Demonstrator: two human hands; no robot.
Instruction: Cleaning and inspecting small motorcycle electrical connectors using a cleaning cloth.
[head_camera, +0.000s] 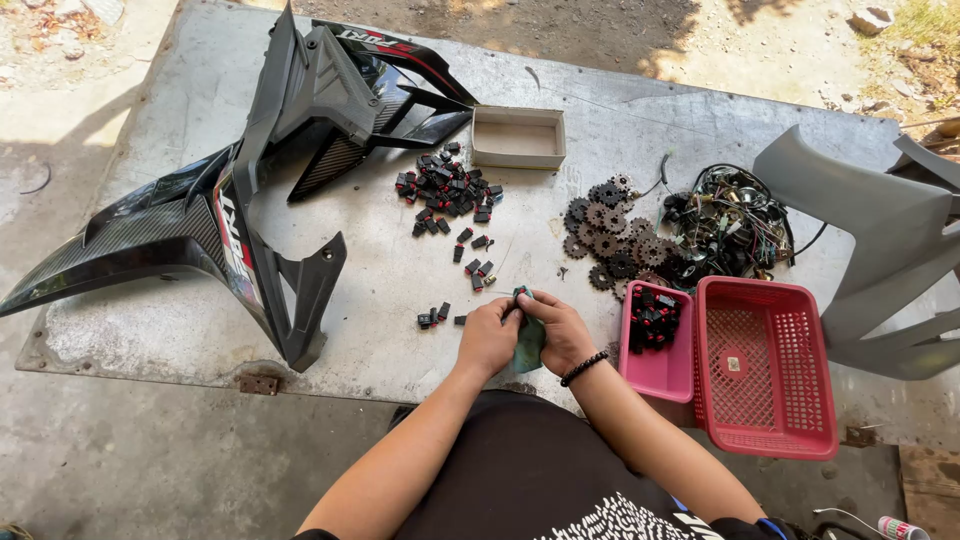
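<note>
Closest to the camera, the two bare forearms come up from a black printed shirt and meet over the near part of the grey metal worktop (400, 290). The left hand (487, 338) and the right hand (560, 330) are pressed close together, and between them they hold a small green cloth (529, 340). The fingers of both hands are curled and pinch the upper edge of the cloth; whether a small part is inside the cloth, I cannot tell. The right wrist carries a black bead bracelet (584, 368).

Just to the left of the hands lie a few loose small black and red plastic parts (432, 317) on the worktop. To the right of the right hand stands a small pink plastic tray (655, 375) with several of the same black and red parts inside, and touching it on the right is a larger red plastic basket with a mesh bottom (765, 365).

Further away, behind the hands, there is a pile of dark metal sprockets (610, 240), and beside it a tangled bundle of coloured wires and connectors (730, 225). More to the left is a bigger heap of the black and red parts (447, 190), and behind it an open shallow cardboard box (518, 137).

On the far left rests a large black motorcycle fairing panel (240, 200), and at the right edge a grey plastic fairing panel (880, 240).
</note>
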